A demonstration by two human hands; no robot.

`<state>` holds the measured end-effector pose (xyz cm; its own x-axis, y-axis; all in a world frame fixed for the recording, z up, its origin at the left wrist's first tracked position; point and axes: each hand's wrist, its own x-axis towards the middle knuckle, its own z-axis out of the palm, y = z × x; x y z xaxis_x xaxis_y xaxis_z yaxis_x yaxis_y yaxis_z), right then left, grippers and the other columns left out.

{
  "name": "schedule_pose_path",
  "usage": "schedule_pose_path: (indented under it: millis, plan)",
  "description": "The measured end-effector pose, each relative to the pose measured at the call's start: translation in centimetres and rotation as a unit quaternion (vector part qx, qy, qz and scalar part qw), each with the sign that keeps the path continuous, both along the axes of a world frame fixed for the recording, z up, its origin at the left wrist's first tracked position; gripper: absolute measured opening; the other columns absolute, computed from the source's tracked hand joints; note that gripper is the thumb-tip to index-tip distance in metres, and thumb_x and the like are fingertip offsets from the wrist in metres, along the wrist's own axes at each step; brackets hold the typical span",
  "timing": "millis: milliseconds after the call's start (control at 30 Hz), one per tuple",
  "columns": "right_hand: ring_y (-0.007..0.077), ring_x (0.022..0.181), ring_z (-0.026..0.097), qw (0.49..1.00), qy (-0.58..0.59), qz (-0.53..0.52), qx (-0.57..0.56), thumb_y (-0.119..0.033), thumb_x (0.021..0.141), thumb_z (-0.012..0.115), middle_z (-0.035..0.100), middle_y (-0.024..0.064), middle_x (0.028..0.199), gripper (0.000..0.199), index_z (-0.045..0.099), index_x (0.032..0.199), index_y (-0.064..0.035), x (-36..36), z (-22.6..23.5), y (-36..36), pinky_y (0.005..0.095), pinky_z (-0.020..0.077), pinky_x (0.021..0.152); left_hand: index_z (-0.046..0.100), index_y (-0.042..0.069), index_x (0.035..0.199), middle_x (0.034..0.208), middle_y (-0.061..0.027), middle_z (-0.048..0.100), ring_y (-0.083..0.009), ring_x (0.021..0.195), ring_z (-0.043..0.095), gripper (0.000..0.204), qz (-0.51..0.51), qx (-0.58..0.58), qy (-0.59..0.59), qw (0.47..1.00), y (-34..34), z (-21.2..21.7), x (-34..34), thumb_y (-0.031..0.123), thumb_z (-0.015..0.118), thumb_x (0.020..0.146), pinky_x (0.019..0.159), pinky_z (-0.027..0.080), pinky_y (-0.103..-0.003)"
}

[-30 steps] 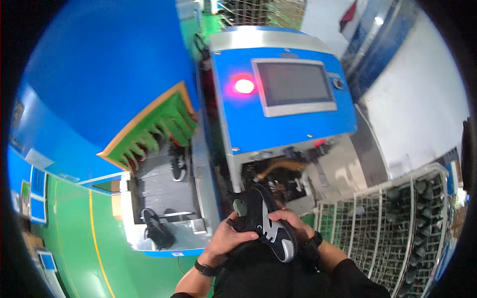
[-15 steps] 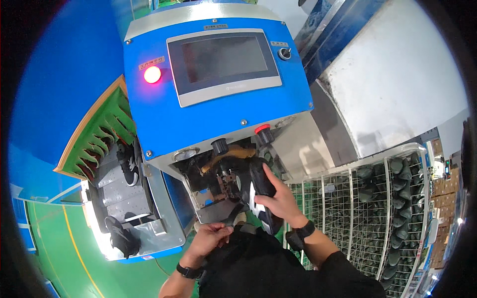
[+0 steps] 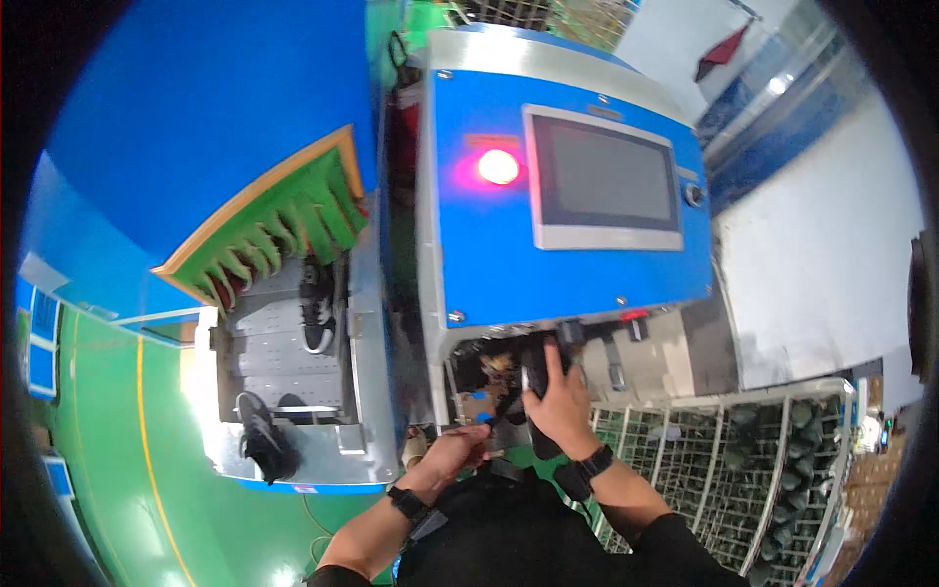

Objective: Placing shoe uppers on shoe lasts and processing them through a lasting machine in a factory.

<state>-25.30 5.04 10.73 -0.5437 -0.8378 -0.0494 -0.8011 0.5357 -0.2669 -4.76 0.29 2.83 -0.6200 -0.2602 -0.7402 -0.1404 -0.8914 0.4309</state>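
My right hand (image 3: 559, 406) grips a black shoe (image 3: 544, 442) with a white sole, held upright at the opening under the blue machine's (image 3: 577, 279) front. Its fingers lie along the shoe and the thumb presses its near side. The shoe's upper end is hidden beneath the machine. Just left of it, my left hand (image 3: 458, 454) is closed in a pinch at the opening's lower edge. What sits between those fingers is too small and blurred to name. Metal parts (image 3: 474, 403) with blue spots show inside the opening.
A lit red lamp (image 3: 499, 167) and dark screen (image 3: 606, 174) are on the machine. At left, a conveyor (image 3: 293, 342) runs under a green strip curtain (image 3: 279, 240); one black shoe (image 3: 316, 308) lies on it, another (image 3: 262, 440) on its near edge. A wire rack (image 3: 709, 465) stands right.
The view has swung left, so the machine appears farther right and the conveyor shows more fully. My right hand has pushed the shoe further up under the machine; the left stays beside the opening.
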Motion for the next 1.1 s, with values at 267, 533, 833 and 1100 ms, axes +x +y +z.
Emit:
schedule_pose_path:
  millis: [267,533,833,1100]
  plan:
    - [0.0478,0.080,0.061,0.995,0.037,0.023,-0.085,-0.032,0.086,0.072,0.050,0.0370,0.117,0.092,0.021,0.162,-0.0201,0.7,-1.3,2.0,0.0548,0.0511,0.068,0.068,0.005,0.104,0.081,-0.0034,0.069,-0.0120,0.066,0.060,0.028,-0.151,-0.058,-0.015,0.987,-2.3,2.0,2.0,0.029,0.055,0.100,0.059,0.043,-0.026]
    - [0.0585,0.106,0.055,0.968,0.025,-0.029,-0.246,-0.026,0.084,0.074,0.046,0.0408,0.129,0.088,0.028,0.158,-0.0146,5.0,-2.0,8.3,0.0594,0.0495,0.087,0.063,0.003,0.115,0.088,-0.0083,0.072,-0.0142,0.070,0.063,0.039,-0.200,-0.078,0.040,0.976,-2.8,4.4,1.6,0.038,0.052,0.103,0.063,0.049,-0.027]
    - [0.0435,0.091,0.064,0.973,-0.136,0.186,-0.018,-0.028,0.079,0.081,0.063,0.0236,0.114,0.087,0.039,0.154,-0.0191,8.2,7.0,18.4,0.0457,0.0541,0.080,0.062,0.011,0.127,0.118,-0.0053,0.069,-0.0179,0.088,0.066,0.066,-0.344,0.200,0.169,0.902,2.5,5.0,0.5,0.067,0.042,0.099,0.077,0.054,-0.031]
    - [0.0209,0.121,0.051,0.706,-0.629,-0.150,-0.289,-0.041,0.087,0.071,0.058,0.0107,0.135,0.072,0.051,0.144,-0.0012,4.2,-6.2,10.5,0.0315,0.0363,0.109,0.061,0.006,0.130,0.118,-0.0072,0.069,-0.0238,0.100,0.067,0.039,-0.315,0.032,0.056,0.947,3.4,4.5,1.2,0.026,0.061,0.097,0.089,0.054,-0.038]
